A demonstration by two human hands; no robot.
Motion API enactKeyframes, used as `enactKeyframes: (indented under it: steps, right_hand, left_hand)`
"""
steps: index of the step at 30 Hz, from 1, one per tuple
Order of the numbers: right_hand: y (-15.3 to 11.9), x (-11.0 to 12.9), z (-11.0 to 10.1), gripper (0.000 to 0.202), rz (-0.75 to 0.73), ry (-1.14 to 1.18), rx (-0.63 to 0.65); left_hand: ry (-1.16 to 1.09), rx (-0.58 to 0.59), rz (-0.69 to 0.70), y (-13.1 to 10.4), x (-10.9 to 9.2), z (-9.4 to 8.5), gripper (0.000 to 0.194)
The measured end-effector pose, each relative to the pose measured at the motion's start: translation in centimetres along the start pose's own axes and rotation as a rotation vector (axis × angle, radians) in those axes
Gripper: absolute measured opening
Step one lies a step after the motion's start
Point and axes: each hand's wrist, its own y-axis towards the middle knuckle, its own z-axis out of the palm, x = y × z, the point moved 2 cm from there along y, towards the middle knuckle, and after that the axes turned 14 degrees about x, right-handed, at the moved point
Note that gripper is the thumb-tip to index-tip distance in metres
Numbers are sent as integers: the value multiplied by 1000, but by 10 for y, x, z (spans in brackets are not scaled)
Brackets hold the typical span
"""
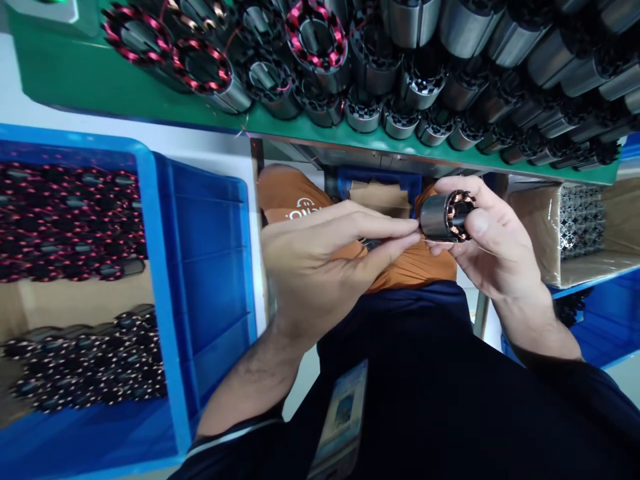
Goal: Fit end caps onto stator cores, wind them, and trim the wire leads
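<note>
Green bench (55, 80) crowded with metal cores (413, 23), blue bin (163, 280) of wound cores (65, 223) at left, copper-wound core (434, 219) held over an orange-clad lap (413, 272), right hand (503, 247) wrapped around it, left hand (323, 260) narrowed at its left end, anything pinched there too small to confirm.

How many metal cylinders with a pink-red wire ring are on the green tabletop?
3 show clearly: the leftmost cylinder, a second cylinder just right of it, and a third cylinder farther right. Others may be hidden.
</note>
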Motion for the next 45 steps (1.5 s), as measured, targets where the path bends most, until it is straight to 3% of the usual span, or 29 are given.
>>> enactKeyframes:
  steps: [3,6,10,13,15,18,25,28,32,34,37,39,42,45]
  right_hand:
    - [-1,-3,-5,55,26,-50,-52]
    - [-5,1,-13,65,-14,-117,-127]
    - [-14,8,-18,51,-85,-233,-203]
    - [-15,5,-12,34,-158,-259,-150]
    - [-12,-1,-6,38,-151,-258,-101]
    - [-9,-5,0,49,-70,-277,-63]
    - [-21,7,-4,51,-75,-324,0]
    - [-21,3,-6,52,-60,-347,34]
    - [-16,-6,-7,64,-86,-373,87]
    - [-14,-7,-7,63,-90,-393,95]
    - [-15,-5,-8,54,-138,-351,156]
    - [-17,-4,-10,54,-150,-325,163]
    - [-20,-3,-12,59,-76,-365,94]
    - [-20,-6,-8,64,14,-387,97]
  left_hand:
    - [38,-10,31,-2,2,2,18]
    - [94,43,29,-13,18,1,19]
    - [91,164,-148,-27,42,2,12]
    - [-50,62,-163,-22,33,1,14]
    - [-103,-11,-101,-11,17,0,22]
    - [-173,-10,-109,0,3,4,15]
    - [-547,47,-329,-17,40,22,6]
    - [-603,124,-309,-15,33,18,6]
    - [-456,147,-248,-6,14,7,5]
    - [-429,170,-259,-8,16,7,7]
    - [-523,249,-354,-21,38,15,13]
    - [-519,232,-414,-32,55,17,17]
    - [-324,86,-280,-37,57,10,20]
    - [-36,104,-34,-29,27,2,64]
